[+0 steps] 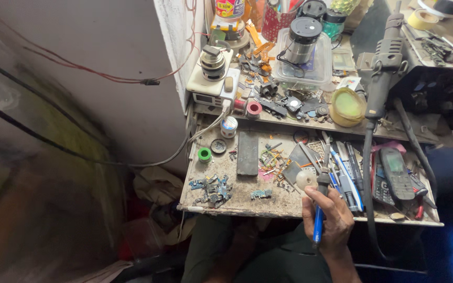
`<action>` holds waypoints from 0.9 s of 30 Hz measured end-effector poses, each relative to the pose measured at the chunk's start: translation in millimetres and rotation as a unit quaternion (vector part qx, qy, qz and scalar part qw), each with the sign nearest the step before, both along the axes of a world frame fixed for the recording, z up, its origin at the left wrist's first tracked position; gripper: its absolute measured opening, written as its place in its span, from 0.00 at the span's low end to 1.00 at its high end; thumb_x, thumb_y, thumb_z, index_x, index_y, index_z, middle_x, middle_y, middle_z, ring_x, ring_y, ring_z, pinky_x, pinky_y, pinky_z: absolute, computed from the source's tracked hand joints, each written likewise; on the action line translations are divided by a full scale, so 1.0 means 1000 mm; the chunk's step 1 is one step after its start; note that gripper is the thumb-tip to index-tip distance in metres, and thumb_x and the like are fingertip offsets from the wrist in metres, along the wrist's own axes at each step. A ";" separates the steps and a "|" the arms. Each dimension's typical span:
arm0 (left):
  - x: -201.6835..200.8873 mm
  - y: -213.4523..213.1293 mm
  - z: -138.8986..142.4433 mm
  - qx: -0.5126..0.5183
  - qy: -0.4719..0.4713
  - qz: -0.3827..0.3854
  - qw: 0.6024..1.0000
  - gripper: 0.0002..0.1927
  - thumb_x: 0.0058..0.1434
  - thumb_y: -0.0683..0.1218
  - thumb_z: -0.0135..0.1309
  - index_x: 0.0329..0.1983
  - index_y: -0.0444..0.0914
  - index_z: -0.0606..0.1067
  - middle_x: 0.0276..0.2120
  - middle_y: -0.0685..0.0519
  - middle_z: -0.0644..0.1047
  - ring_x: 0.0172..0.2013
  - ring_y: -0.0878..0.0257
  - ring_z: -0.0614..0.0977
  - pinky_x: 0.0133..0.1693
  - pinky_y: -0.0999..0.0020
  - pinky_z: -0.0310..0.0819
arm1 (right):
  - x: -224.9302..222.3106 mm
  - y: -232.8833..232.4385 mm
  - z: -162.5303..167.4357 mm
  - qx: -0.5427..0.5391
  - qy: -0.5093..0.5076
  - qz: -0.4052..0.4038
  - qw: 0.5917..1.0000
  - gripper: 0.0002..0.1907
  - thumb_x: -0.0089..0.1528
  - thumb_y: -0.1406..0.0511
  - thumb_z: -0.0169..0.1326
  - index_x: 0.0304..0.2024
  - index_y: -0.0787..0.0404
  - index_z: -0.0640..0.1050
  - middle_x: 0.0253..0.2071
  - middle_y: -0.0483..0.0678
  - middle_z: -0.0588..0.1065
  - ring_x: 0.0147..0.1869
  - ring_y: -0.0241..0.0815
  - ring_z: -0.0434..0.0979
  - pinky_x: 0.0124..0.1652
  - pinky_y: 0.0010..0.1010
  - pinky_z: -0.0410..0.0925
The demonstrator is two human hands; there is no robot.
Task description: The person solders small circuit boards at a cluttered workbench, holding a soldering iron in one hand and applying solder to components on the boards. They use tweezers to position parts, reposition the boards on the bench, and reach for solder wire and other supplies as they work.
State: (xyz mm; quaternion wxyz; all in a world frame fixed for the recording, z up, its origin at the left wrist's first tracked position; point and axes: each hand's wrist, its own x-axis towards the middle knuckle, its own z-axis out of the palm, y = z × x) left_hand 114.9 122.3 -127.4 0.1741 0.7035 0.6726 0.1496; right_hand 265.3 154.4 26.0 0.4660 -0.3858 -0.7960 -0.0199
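Between the curled fingers [336,209] of the right hand [331,222] runs a blue-handled soldering iron [319,217], clenched in a pen-like grip at the near edge of the workbench [268,202]. Its long axis stands almost straight away from the person: the blue handle end drops below the fingers toward the lap, and the dark barrel rises past the fingertips toward the bench. The working end points away from the body and lies just beside a pale round pad [306,180], close enough that I cannot tell whether they touch. The right hand is the only hand in view; the left does not show, so its state cannot be told.

Just beyond the fingertips and a little to the left lies a scatter of small circuit parts [273,160], then a dark rectangular slab [247,153] lying flat, its length running away from the person. Farther left of the fingers, near the bench's front edge, sits a cluster of blue board fragments [212,188]. To the right of the fingers lie tweezers and pens [344,167], then a dark keypad phone [397,175]. Well beyond, on the raised shelf, stand a yellow-green tub [348,106] and a clear plastic box [305,71], with a black hot-air handle [384,65] leaning over the right side.
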 end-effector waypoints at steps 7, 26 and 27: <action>0.002 -0.004 0.012 -0.006 0.009 -0.026 1.000 0.11 0.66 0.43 0.46 0.45 0.38 0.79 0.39 0.41 0.81 0.38 0.45 0.83 0.39 0.47 0.78 | 0.001 0.002 0.000 -0.006 0.001 0.006 1.000 0.19 0.59 0.73 0.61 0.52 0.58 0.75 0.40 0.52 0.78 0.40 0.47 0.80 0.39 0.35 0.72; -0.044 -0.067 0.028 -0.210 -0.200 -0.251 0.924 0.10 0.65 0.46 0.54 0.45 0.37 0.78 0.39 0.41 0.81 0.42 0.45 0.83 0.43 0.51 0.77 | 0.003 0.003 0.000 0.001 0.009 0.008 1.000 0.18 0.60 0.73 0.61 0.52 0.58 0.74 0.40 0.53 0.78 0.41 0.48 0.80 0.39 0.36 0.73; -0.053 -0.070 0.051 -0.181 -0.257 -0.269 0.910 0.09 0.65 0.46 0.56 0.45 0.37 0.78 0.39 0.42 0.81 0.43 0.45 0.83 0.44 0.52 0.77 | 0.003 0.002 -0.001 -0.003 0.008 0.007 1.000 0.18 0.60 0.73 0.61 0.51 0.59 0.75 0.40 0.53 0.78 0.40 0.48 0.80 0.40 0.37 0.73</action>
